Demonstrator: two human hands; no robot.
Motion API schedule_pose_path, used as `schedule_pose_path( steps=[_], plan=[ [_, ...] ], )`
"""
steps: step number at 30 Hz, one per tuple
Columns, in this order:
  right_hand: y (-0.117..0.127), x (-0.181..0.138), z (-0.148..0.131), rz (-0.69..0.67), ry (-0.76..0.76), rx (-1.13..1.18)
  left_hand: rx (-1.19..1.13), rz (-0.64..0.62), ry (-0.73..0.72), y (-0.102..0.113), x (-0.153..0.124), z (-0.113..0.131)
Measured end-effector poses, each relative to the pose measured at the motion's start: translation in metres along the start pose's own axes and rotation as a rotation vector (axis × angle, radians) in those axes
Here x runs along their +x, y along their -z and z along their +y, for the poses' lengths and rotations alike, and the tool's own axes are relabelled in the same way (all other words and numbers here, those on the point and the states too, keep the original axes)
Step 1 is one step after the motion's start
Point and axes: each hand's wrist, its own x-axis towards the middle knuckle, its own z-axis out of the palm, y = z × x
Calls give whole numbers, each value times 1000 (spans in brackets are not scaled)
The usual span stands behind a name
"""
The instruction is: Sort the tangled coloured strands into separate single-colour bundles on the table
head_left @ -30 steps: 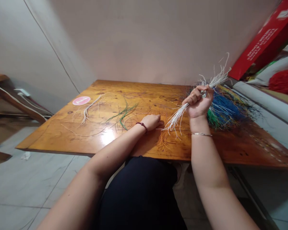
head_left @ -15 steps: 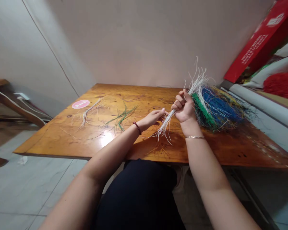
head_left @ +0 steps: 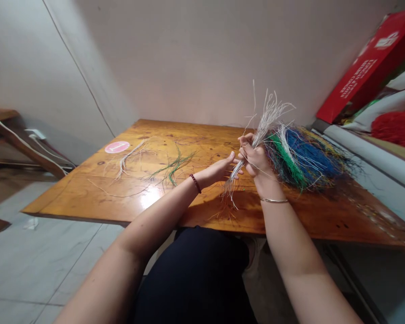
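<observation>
My right hand [head_left: 255, 158] is closed around a bundle of thin white strands [head_left: 265, 119], held nearly upright above the wooden table [head_left: 128, 198]; its ends fan out above and below the fist. My left hand [head_left: 220, 169] reaches in from the left, and its fingers touch the lower strands just under the right fist. Behind the right hand lies a tangled heap of blue, green and dark strands [head_left: 307, 157]. Orange strands [head_left: 222, 209] lie on the table below the hands.
A small white bunch [head_left: 126, 158] and some green strands [head_left: 172, 166] lie on the table's left half, near a pink round sticker [head_left: 117, 146]. A red box [head_left: 367, 67], a white roll and red fibres [head_left: 396, 123] stand at the right. Tiled floor lies to the left.
My right hand has carried the white bundle left and turned it from slanted to nearly upright. My left hand has lifted off the table and met the bundle's lower end.
</observation>
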Motion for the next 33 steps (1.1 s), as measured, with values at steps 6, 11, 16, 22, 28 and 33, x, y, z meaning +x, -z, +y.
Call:
schedule_pose_path(
  steps=[6,11,16,22,28,33],
  plan=[
    [-5,-7,3,-32,23,-64,69,30,-50,-6,-8,3],
    [-5,-9,4,-45,-5,-51,85,57,-83,-6,-10,2],
    [-9,-10,-1,-60,-73,49,105,97,-99,-2,-3,-2],
    [-7,-6,-12,-119,-154,291,86,50,-170,1,-2,-1],
    [-2,-1,-12,-94,-199,343,51,17,-174,-1,-6,0],
    [-1,0,-10,-91,-191,362,22,-25,-148,-1,-8,2]
  ],
)
